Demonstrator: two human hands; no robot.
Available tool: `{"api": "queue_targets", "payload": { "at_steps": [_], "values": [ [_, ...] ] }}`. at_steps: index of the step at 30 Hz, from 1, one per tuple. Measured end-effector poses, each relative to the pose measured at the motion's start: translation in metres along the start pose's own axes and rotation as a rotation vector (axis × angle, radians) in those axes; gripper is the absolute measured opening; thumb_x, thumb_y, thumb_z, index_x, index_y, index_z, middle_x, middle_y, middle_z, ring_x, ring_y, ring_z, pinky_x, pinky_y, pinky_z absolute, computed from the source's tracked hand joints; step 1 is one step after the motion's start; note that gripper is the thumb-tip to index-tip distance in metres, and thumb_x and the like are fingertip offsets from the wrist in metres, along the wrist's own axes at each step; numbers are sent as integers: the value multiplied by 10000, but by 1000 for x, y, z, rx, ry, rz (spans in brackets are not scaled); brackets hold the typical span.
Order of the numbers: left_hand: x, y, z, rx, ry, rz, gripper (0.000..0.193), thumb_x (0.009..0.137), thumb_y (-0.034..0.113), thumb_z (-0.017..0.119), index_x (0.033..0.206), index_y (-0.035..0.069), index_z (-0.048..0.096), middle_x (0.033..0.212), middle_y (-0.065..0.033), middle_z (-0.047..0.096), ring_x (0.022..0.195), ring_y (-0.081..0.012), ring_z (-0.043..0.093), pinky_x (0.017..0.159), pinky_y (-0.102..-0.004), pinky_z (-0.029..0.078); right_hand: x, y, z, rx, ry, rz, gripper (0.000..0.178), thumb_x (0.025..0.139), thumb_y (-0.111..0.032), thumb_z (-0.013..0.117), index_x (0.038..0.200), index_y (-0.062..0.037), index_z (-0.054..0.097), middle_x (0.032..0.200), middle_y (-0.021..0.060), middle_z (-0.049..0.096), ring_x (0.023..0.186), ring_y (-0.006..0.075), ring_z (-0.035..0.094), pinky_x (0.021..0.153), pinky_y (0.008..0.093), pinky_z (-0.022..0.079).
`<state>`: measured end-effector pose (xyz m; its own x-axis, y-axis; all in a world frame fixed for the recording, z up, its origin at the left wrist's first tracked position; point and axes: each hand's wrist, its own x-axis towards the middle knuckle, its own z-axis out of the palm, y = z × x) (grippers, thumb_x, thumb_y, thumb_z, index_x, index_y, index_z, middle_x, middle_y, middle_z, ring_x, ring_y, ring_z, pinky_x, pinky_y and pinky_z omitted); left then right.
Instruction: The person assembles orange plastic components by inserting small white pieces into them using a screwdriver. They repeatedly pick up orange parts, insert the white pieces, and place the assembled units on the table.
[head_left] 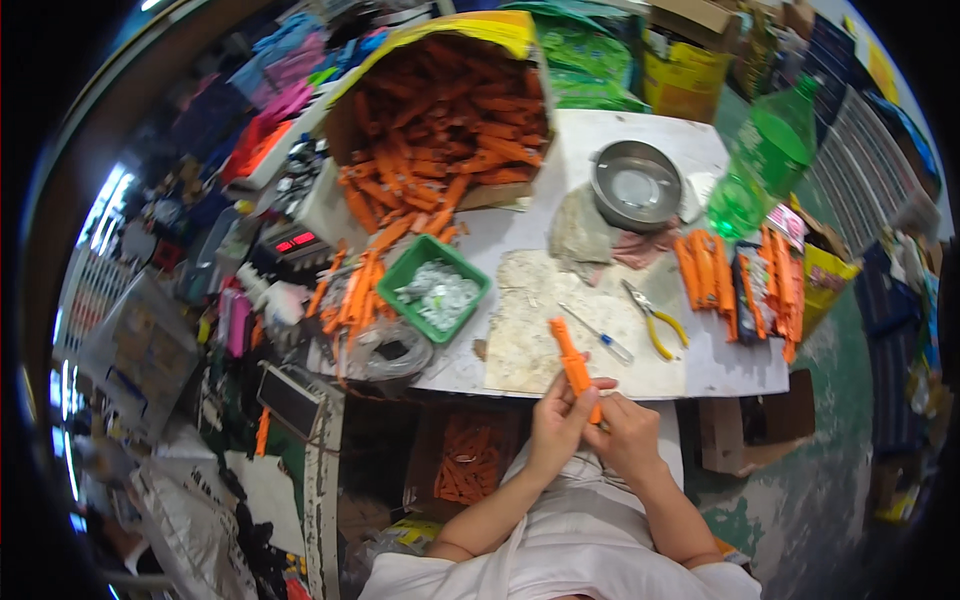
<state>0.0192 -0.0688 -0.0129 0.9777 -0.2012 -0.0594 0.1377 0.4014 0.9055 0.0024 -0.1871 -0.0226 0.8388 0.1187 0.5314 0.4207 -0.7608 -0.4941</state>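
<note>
Both my hands are closed on one long, slim orange plastic part [574,365] at the table's front edge. My left hand [558,420] wraps its middle, with the thumb along it. My right hand [622,428] grips the lower end, and its fingertips partly hide that end. The part tilts, its narrow tip pointing away from me over a stained work board [520,300]. Just beyond lies a screwdriver [600,335] with a clear and blue handle. To its right are pliers [657,322] with yellow handles.
A large carton [535,90] spills similar orange parts at the back. Near it stands a green tray [385,290] of small clear pieces. A metal bowl [605,205] sits at the back right, beside a green bottle [765,155]. Orange parts [705,272] lie in rows at right.
</note>
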Motion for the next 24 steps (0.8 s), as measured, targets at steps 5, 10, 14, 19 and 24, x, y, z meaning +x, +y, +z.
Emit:
{"api": "queue_targets", "payload": {
  "at_steps": [5,10,14,19,24],
  "values": [
    [1,-6,-4,-69,-56,-30,498,971,175,499,1392,-9,306,1165,-189,600,992,-137,599,903,-264,459,-2,-1,0,22,-21,31,265,676,-179,766,696,-71,525,626,56,525,523,207,558,447,327,425],
    [1,-12,-9,-9,-45,20,503,958,173,527,1382,-7,324,1193,-142,564,1085,-141,543,943,-276,428,-2,-3,-1,17,-34,38,258,676,-180,766,706,-69,535,630,59,524,522,221,556,448,335,428],
    [0,-17,-11,16,34,77,495,951,143,544,1365,-32,336,1222,-87,526,1095,-119,517,940,-256,406,-2,-4,-3,9,-28,38,255,678,-190,765,713,-70,543,630,58,527,522,224,558,451,338,432],
    [1,-9,-9,-34,94,77,472,913,114,592,1318,-20,392,1180,-100,544,1101,-154,526,957,-294,421,-4,-2,0,-6,-11,28,263,683,-215,765,713,-74,545,627,54,528,519,221,558,449,335,436],
    [1,-4,-9,-48,110,14,421,904,93,602,1276,-25,444,1102,-112,591,1049,-153,560,928,-285,439,-6,-3,-6,-25,-72,66,238,720,-226,750,773,-69,578,661,54,560,552,223,579,473,330,455]
  ]
}}
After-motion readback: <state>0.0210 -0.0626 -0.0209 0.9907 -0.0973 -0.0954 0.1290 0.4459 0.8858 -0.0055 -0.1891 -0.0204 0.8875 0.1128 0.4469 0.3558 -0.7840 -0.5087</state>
